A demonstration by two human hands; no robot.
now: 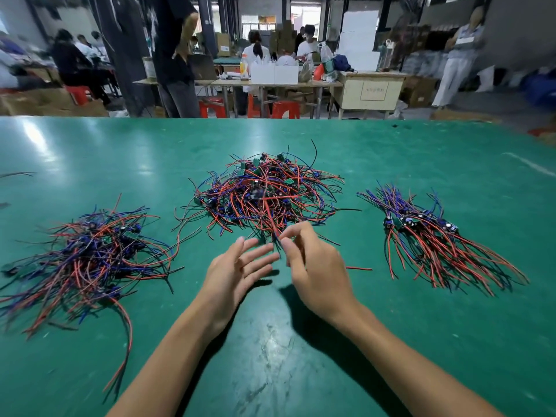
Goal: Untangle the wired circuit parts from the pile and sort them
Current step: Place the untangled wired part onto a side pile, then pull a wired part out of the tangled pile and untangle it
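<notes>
A tangled pile point(264, 194) of small green circuit boards with red, blue and black wires lies in the middle of the green table point(301, 341). My right hand point(313, 266) pinches the wire ends of one part point(270, 215) at the pile's near edge, and its red wire runs up into the pile. Just left of it, my left hand point(237, 266) hovers with straight fingers, holding nothing. A looser heap point(90, 260) of the same parts lies at the left. At the right lies a neat row point(430, 239) of parts with wires fanned toward me.
A short red wire piece point(359, 268) lies right of my right hand. A stray black wire point(18, 174) lies at the far left edge. Beyond the table's far edge are work tables, red stools point(284, 109) and several people.
</notes>
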